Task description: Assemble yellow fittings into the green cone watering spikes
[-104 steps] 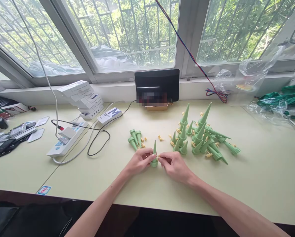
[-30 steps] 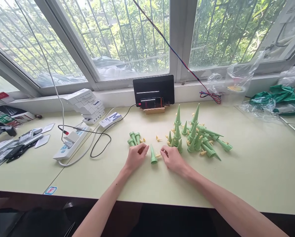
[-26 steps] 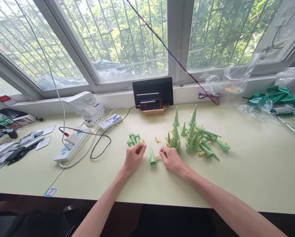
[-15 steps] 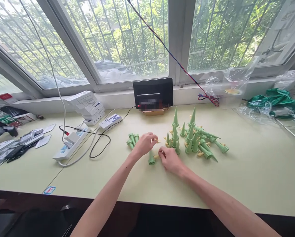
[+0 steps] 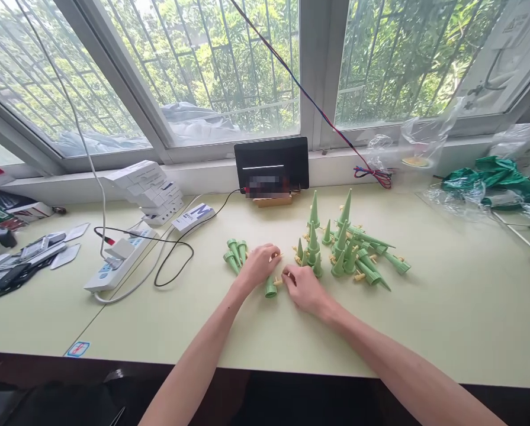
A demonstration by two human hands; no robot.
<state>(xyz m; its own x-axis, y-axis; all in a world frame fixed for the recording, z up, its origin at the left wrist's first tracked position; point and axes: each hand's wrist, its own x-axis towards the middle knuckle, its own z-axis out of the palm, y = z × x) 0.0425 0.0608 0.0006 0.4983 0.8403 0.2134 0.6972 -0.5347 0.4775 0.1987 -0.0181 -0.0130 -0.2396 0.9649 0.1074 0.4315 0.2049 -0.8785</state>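
My left hand (image 5: pixel 260 264) is closed in a pinch, with the thin tip of a small yellow piece just showing at its fingertips. Below its fingers lies a green plant watering spike (image 5: pixel 270 289), its round cap end toward me and its upper part hidden by the hand. A yellow valve (image 5: pixel 278 281) sticks out from its right side. Close by on the right, my right hand (image 5: pixel 304 286) has its thumb and fingers pressed together; whatever they may hold is hidden. Several more green spikes (image 5: pixel 233 253) lie together left of my left hand.
Beyond my right hand, several green spikes stand upright (image 5: pixel 314 210), and others lie in a pile (image 5: pixel 371 271). A tablet (image 5: pixel 271 165) leans at the window. A power strip (image 5: pixel 120 260) with cables and flat dark pieces (image 5: pixel 29 260) are at left; plastic bags (image 5: pixel 491 180) at right.
The view has shifted slightly, moving the table items a little to the left. Both hands keep nearly the same pinched poses, the left one slightly lower over the spike.
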